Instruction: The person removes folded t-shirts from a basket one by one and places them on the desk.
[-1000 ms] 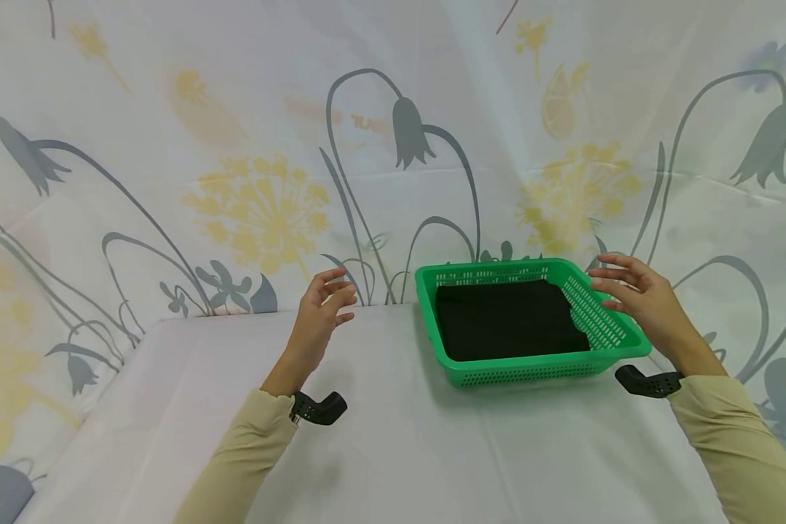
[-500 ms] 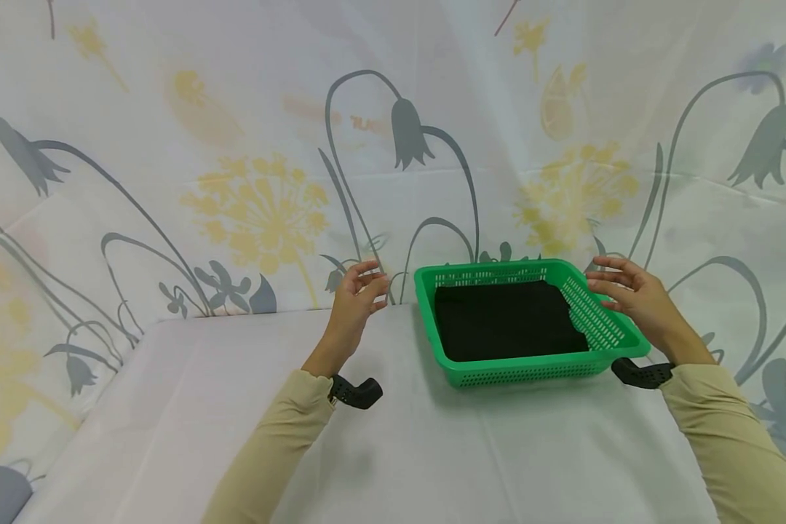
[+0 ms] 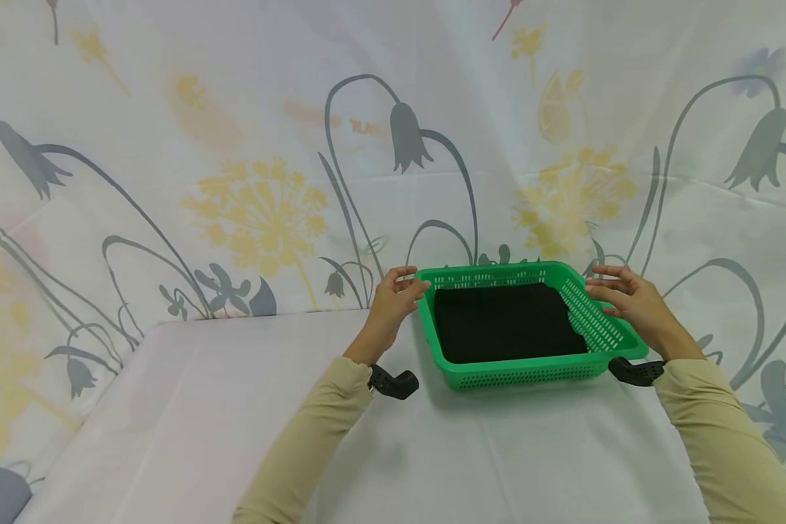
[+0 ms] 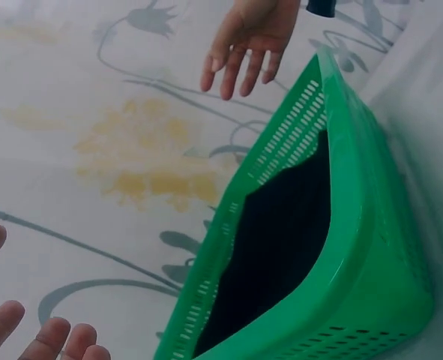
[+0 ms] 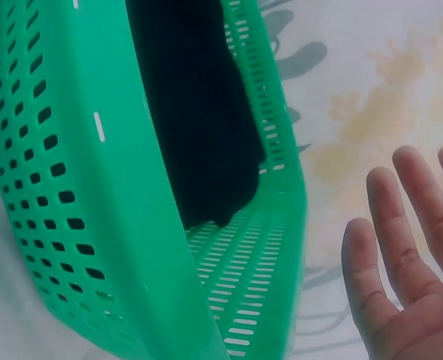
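Observation:
A green plastic basket [image 3: 530, 372] with slotted sides holds a folded black cloth [image 3: 507, 324], which lies flat and covers most of its floor. My left hand [image 3: 393, 309], fingers relaxed and slightly bent, is at the basket's left end and overlaps the rim's corner in the head view. On the opposite end, my right hand [image 3: 635, 306] hovers with fingers spread loosely beside the right rim. Neither hand grips anything. In the left wrist view, the left fingertips [image 4: 55, 334] show at the lower left, apart from the basket; the right wrist view shows the right palm [image 5: 420, 322] beside it.
The basket stands on a white-covered table [image 3: 249, 407], toward its back right. Behind it hangs a white curtain [image 3: 268, 94] printed with grey and yellow flowers. Black wrist devices [image 3: 393, 383] are strapped over both beige sleeves [image 3: 314, 437].
My left hand has moved right across the table to the basket's left end. The right hand has shifted only slightly; the basket and cloth stay in place.

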